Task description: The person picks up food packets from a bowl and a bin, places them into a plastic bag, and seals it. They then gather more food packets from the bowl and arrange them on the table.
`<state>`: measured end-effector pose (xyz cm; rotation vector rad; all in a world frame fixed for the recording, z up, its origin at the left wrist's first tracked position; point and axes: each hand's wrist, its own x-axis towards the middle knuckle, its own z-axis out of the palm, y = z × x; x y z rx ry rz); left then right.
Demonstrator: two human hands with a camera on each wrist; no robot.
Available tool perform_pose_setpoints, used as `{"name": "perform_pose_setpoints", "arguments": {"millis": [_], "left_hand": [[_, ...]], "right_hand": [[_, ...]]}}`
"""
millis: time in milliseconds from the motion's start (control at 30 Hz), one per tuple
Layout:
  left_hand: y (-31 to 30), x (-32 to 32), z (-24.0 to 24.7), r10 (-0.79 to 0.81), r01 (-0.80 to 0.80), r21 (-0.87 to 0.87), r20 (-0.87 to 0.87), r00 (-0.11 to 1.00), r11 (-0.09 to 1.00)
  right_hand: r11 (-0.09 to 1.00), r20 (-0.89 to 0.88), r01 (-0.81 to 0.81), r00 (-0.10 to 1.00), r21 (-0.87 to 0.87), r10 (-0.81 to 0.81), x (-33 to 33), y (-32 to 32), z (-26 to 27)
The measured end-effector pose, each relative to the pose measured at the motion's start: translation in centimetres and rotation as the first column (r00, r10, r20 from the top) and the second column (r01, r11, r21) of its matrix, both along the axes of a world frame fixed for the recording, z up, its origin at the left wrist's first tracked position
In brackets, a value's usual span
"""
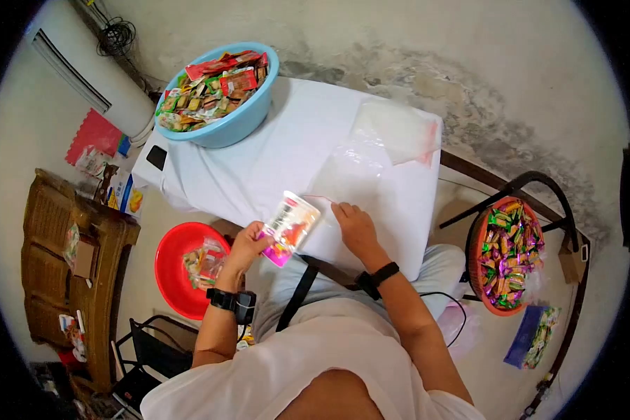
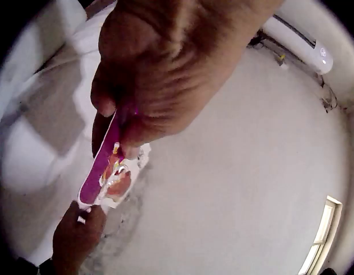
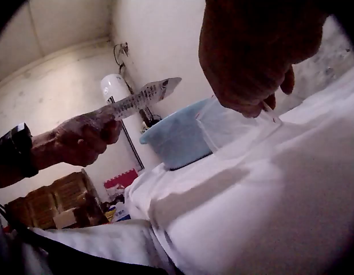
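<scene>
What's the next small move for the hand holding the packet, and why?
Probably carry the packet in the left hand across and slide it into the clear bag. The right hand seems to pinch that bag's near edge on the table, and the packet is close beside it, not yet inside.

Cannot read the print on the snack packet [image 1: 291, 225]: too small in the head view, edge-on and blurred in the left wrist view. Covers its lower end with the left hand [image 1: 247, 246]. Cuts off the right hand [image 3: 251, 57] at 12 o'clock in the right wrist view. Hides part of the red basin [image 1: 171, 259], at 8 o'clock, behind the left forearm. Cannot tell apart single wrappers in the blue basin [image 1: 239, 122] at 11 o'clock or the basket [image 1: 472, 252] at 3 o'clock.
</scene>
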<state>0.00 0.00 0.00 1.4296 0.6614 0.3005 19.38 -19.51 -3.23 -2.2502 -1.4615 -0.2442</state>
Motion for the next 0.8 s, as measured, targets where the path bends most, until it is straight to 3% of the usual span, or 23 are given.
{"name": "perform_pose_setpoints", "arguments": {"millis": [67, 200, 267, 433, 500, 567, 633, 700, 733, 800], "left_hand": [[-0.9, -0.1, 0.2, -0.200, 0.209, 0.038, -0.170, 0.965, 0.977], [-2.8, 3.4, -2.8, -0.187, 0.223, 0.133, -0.242, 0.952, 0.966], [-4.3, 4.6, -3.0, -0.183, 0.199, 0.076, -0.173, 0.968, 0.977], [-6.1, 7.1, -4.5, -0.182, 0.183, 0.019, -0.068, 0.981, 0.983], [-6.6, 8.3, -6.9, -0.198, 0.204, 0.028, -0.147, 0.969, 0.979], [-7.7, 9.1, -8.0, -0.069, 0.080, -0.114, 0.103, 0.992, 0.990], [-8.0, 9.8, -8.2, -0.091, 0.100, -0.078, 0.118, 0.989, 0.992], [-8.4, 10.5, -8.5, 0.010, 0.028, -0.213, 0.175, 0.984, 0.977], [-7.9, 10.8, -9.8, 0.006, 0.032, -0.213, 0.178, 0.984, 0.976], [-6.6, 11.3, -12.5, -0.111, 0.208, -0.478, 0.224, 0.968, 0.853]], "right_hand": [[0.998, -0.006, -0.027, 1.000, 0.051, 0.027, -0.3, 0.3, 0.0], [0.999, 0.056, -0.033, 0.998, -0.014, 0.034, 0.4, -0.9, 1.0], [0.990, 0.047, -0.093, 0.994, -0.105, 0.098, -0.2, -1.6, 1.3], [0.973, 0.044, -0.227, 0.973, -0.038, 0.228, -1.7, -1.2, 0.5], [0.963, 0.046, -0.268, 0.962, -0.032, 0.270, -2.1, -1.2, 0.6], [0.967, -0.002, -0.248, 0.969, 0.055, 0.248, -2.5, -1.5, 0.9], [0.967, -0.009, -0.251, 0.968, 0.030, 0.252, -2.6, -1.9, 0.8], [0.966, -0.017, -0.257, 0.966, 0.004, 0.257, -2.6, -2.2, 0.5], [0.966, 0.021, -0.257, 0.966, 0.003, 0.257, -2.5, -2.2, 0.3], [0.968, 0.061, -0.252, 0.966, 0.004, 0.252, -2.4, -2.2, 0.3]]}}
